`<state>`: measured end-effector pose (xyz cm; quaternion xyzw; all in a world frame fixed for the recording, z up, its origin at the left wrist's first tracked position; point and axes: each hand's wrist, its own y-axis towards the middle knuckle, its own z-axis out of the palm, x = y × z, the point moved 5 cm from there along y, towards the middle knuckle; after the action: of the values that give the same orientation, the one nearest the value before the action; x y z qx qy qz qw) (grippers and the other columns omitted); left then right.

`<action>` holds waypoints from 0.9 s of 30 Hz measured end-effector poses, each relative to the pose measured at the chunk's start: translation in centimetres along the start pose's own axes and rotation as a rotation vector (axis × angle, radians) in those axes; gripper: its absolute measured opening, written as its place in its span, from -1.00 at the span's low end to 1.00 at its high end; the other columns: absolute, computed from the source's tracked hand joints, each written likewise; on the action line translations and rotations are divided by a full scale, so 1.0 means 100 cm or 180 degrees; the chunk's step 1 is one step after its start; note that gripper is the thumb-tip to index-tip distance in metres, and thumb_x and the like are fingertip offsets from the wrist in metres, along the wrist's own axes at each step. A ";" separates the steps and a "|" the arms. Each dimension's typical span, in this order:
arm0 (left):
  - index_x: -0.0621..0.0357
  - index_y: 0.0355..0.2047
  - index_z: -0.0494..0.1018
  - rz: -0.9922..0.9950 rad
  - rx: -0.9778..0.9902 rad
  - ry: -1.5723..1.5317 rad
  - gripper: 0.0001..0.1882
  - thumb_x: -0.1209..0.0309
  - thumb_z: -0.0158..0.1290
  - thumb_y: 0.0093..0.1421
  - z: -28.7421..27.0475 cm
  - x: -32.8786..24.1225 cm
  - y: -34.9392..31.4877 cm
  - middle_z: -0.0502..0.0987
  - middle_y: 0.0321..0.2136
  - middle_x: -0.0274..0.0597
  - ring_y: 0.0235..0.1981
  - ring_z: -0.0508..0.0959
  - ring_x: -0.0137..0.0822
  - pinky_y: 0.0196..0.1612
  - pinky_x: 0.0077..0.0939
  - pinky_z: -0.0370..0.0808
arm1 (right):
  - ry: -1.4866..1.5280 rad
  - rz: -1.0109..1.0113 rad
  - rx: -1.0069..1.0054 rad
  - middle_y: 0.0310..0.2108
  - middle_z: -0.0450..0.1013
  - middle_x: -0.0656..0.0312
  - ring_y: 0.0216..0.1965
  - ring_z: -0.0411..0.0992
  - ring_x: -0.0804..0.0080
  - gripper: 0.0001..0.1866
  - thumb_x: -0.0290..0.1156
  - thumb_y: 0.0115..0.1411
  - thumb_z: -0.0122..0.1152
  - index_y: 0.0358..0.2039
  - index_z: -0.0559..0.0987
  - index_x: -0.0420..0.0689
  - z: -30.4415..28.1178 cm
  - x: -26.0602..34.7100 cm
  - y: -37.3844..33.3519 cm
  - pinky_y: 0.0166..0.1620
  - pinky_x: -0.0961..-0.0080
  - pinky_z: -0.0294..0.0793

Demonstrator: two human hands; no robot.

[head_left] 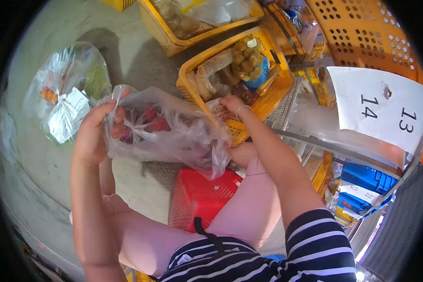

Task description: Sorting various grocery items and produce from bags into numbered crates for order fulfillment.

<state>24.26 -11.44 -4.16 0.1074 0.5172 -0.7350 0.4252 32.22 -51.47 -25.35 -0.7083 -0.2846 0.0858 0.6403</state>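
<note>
My left hand (103, 121) pinches the edge of a large clear plastic bag (178, 145), which stretches across in front of me. Dark red, purplish bundles inside are partly blurred by the film. Over the near end of a yellow crate (189, 77), my right hand (231, 106) reaches in with its fingers curled down among bagged goods; what they grip is hidden. That crate holds a bag of round brownish produce (247, 60), a blue packet (258, 77) and other wrapped items. The clear bag's right end lies against the crate's near corner.
Another filled clear bag (63, 115) with orange and green contents sits on the concrete floor at left. Beyond is a second yellow crate (169, 44). A red basket (204, 188) stands between my legs. At right are a metal rack (324, 143) with a paper sign and blue bins (366, 178).
</note>
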 end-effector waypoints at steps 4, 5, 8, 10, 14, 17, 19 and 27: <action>0.24 0.13 0.23 -0.0066 0.0226 0.0192 -0.47 0.27 -0.13 0.18 0.026 0.011 0.028 0.22 -0.64 -0.48 -0.67 0.16 -0.59 -0.58 -0.72 0.10 | 0.0765 0.0665 -0.0289 -0.35 0.50 0.09 -0.32 0.48 0.32 -0.49 -0.06 0.06 0.19 -0.10 0.47 -0.19 -0.050 -0.074 0.091 -0.35 0.30 0.50; 0.24 0.13 0.23 -0.0098 0.0128 0.0235 -0.47 0.27 -0.13 0.18 0.020 0.012 0.028 0.22 -0.64 -0.48 -0.67 0.16 -0.59 -0.58 -0.72 0.10 | 0.0932 0.0666 -0.0696 -0.31 0.49 0.06 -0.28 0.48 0.26 -0.47 -0.05 0.08 0.17 -0.06 0.43 -0.17 -0.014 -0.068 0.099 -0.33 0.25 0.51; 0.26 0.13 0.22 -0.0062 0.0024 0.0180 -0.47 0.24 -0.12 0.20 0.041 0.005 0.042 0.22 -0.64 -0.47 -0.67 0.16 -0.59 -0.58 -0.72 0.10 | 0.1429 0.0180 -0.1802 -0.20 0.45 0.04 -0.19 0.45 0.17 -0.42 -0.04 0.09 0.15 0.03 0.35 -0.14 -0.045 -0.047 0.112 -0.25 0.17 0.50; 0.24 0.15 0.19 -0.0001 -0.0226 -0.0257 -0.45 0.22 -0.12 0.20 0.034 0.005 0.044 0.22 -0.64 -0.46 -0.67 0.16 -0.59 -0.59 -0.70 0.10 | 0.2966 -0.1047 -0.1354 -0.09 0.39 0.08 -0.11 0.41 0.17 -0.41 -0.05 0.10 0.14 0.07 0.31 -0.10 -0.026 -0.022 0.101 -0.12 0.18 0.45; 0.12 0.02 0.26 -0.0082 -0.0047 -0.0400 -0.56 0.15 -0.13 0.22 0.033 0.002 0.042 0.28 -0.51 -0.42 -0.69 0.15 -0.65 -0.69 -0.82 0.01 | 0.2751 -0.2749 0.2269 -0.09 0.39 0.22 -0.11 0.41 0.35 -0.50 -0.11 0.12 0.10 0.00 0.35 -0.11 0.046 0.098 -0.021 0.02 0.38 0.36; 0.16 0.06 0.26 0.0014 -0.0219 -0.0577 -0.47 0.11 -0.09 0.16 0.043 -0.004 0.039 0.35 -0.52 -0.37 -0.77 0.12 -0.61 -0.71 -0.76 -0.03 | 0.1108 -0.2374 0.1919 -0.22 0.43 0.28 -0.21 0.41 0.39 -0.64 -0.19 0.10 0.11 -0.14 0.44 -0.11 0.061 0.114 -0.064 -0.12 0.41 0.41; 0.14 0.07 0.26 0.0029 -0.0067 -0.0462 -0.47 0.10 -0.09 0.17 0.051 -0.005 0.039 0.35 -0.50 -0.37 -0.76 0.12 -0.62 -0.72 -0.77 -0.04 | 0.2139 -0.1571 -0.0341 -0.32 0.47 0.22 -0.30 0.43 0.33 -0.67 -0.18 0.11 0.10 -0.22 0.51 -0.15 -0.023 0.078 0.033 -0.19 0.38 0.42; 0.15 0.13 0.19 -0.0013 0.0100 -0.0446 -0.44 0.13 -0.12 0.18 0.048 0.001 0.044 0.34 -0.49 -0.37 -0.74 0.14 -0.62 -0.73 -0.77 -0.01 | -0.2033 0.0021 -0.3288 0.03 0.34 -0.03 0.06 0.29 0.01 -0.51 -0.22 0.01 0.24 -0.07 0.45 -0.21 -0.146 -0.020 0.065 0.05 0.24 0.30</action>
<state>28.80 -16.00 -5.04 0.0613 0.4748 -0.7495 0.4572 39.55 -65.12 -29.59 -0.8676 -0.4652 0.1468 0.0964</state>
